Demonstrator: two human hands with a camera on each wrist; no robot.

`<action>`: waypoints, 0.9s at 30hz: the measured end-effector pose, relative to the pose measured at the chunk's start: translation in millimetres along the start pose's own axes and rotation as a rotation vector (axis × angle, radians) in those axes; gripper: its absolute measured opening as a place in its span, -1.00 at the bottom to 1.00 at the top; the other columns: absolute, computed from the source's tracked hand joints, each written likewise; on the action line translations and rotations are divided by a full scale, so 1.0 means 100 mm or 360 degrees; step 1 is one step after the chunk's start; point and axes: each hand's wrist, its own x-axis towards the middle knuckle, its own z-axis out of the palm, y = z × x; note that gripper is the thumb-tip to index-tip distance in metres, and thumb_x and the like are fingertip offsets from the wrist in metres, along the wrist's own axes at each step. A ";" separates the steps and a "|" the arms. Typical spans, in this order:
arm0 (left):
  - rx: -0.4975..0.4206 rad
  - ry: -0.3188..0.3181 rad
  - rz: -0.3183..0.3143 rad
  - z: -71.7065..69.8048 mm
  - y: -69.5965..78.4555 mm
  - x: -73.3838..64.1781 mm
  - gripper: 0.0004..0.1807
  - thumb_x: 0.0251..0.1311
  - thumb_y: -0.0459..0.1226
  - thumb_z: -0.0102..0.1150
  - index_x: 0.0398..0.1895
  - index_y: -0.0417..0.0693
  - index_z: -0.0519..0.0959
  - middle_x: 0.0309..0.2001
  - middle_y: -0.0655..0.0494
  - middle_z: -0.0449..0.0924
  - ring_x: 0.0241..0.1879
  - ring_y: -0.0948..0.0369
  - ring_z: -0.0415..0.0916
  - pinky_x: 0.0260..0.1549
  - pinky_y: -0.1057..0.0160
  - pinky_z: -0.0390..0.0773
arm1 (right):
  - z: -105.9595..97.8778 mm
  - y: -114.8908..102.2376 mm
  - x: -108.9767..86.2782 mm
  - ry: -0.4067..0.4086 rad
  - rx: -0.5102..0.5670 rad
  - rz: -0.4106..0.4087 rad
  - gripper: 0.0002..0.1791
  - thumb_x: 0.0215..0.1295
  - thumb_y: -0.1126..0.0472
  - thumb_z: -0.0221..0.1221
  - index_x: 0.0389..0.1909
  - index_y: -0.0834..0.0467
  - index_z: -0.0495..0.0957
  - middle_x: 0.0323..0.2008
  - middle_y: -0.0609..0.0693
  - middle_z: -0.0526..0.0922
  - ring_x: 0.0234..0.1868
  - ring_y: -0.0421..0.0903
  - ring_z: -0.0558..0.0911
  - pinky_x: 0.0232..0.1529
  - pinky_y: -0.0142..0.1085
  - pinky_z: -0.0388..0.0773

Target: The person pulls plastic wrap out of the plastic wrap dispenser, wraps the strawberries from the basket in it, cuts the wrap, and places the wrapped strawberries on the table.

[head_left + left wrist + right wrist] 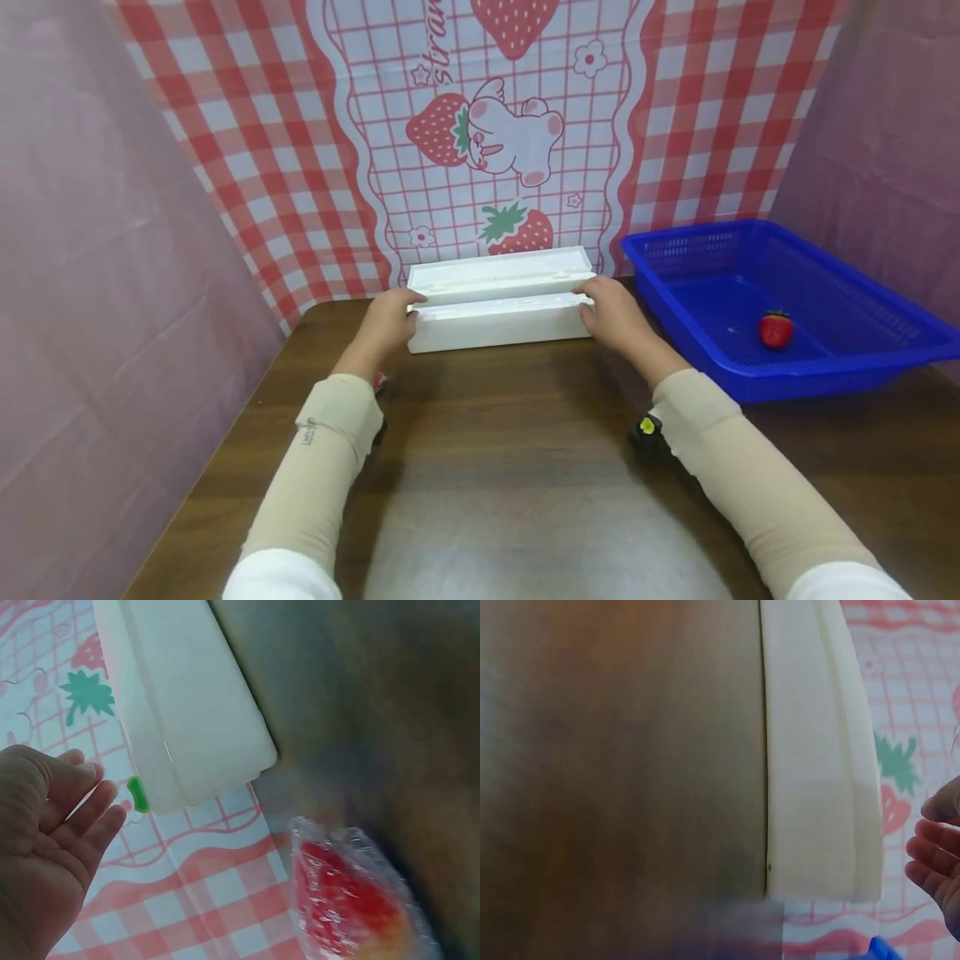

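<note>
A long white box (502, 327) stands at the back of the wooden table, its lid (498, 268) raised along the far side. At the box's left end is my left hand (390, 321), fingertips right by the rim. My right hand (611, 312) is at the opposite end in the same way. The left wrist view shows the left hand (52, 832) with loosely bent fingers and nothing between them, beside a small green tab (138, 794) on the box end. Loosely bent fingers (930, 859) of the right hand also show, beside the box (817, 787).
To the right sits a blue plastic basket (720, 367) with a red strawberry (776, 330) in it. A red thing in clear plastic wrap (352, 900) lies near the left wrist. Behind the box hangs a red-and-white checked cloth (697, 108) with strawberry prints.
</note>
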 end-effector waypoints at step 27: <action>-0.0078 -0.0355 -0.0165 0.03 -0.17 0.31 -0.82 0.22 -0.44 0.15 -0.19 -0.30 0.70 -0.18 -0.14 0.70 -0.14 0.02 0.60 -0.13 0.13 0.61 | -0.06 0.29 0.41 -0.0528 -0.0007 0.0124 -0.85 0.21 0.42 0.15 -0.28 0.36 0.68 -0.28 0.23 0.70 -0.24 0.12 0.60 -0.12 0.00 0.54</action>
